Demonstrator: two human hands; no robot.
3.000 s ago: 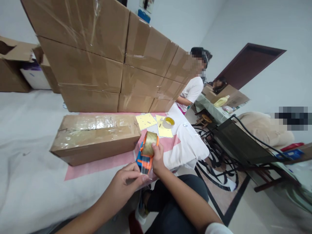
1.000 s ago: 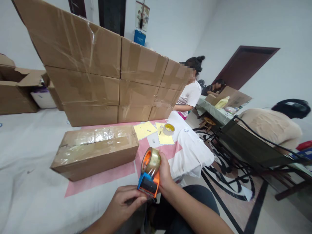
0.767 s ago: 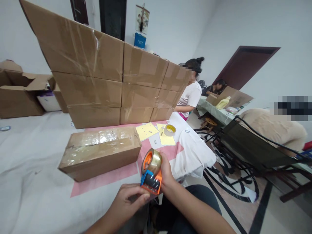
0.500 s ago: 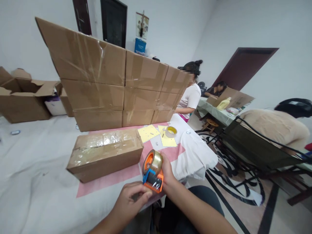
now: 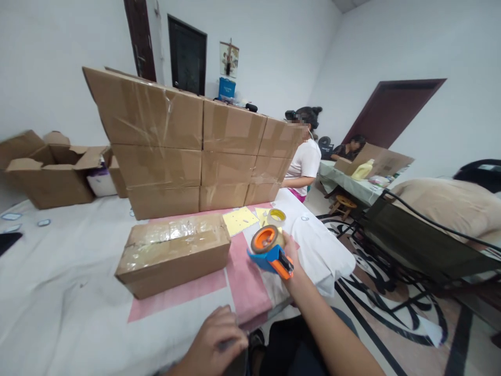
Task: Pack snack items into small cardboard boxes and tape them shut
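Note:
My right hand grips a blue and orange tape dispenser with a roll of brown tape on it, held over the right part of the bed-like surface. Low in the view is my left hand, its fingers curled together; whether something small is between them I cannot make out. A closed, taped cardboard box lies on the cloth, left of the dispenser. Just behind the dispenser, a clear tape roll rests on yellow printed patches of the cloth.
Behind the long box stands a wall of stacked taped boxes. An open carton is at the far left. A person in a white shirt stands beyond the stack. At the right is a dark green folding chair.
My right hand has moved the dispenser right and slightly up and turned it. My left hand has come away from it, down toward the bottom edge. The view has shifted a little.

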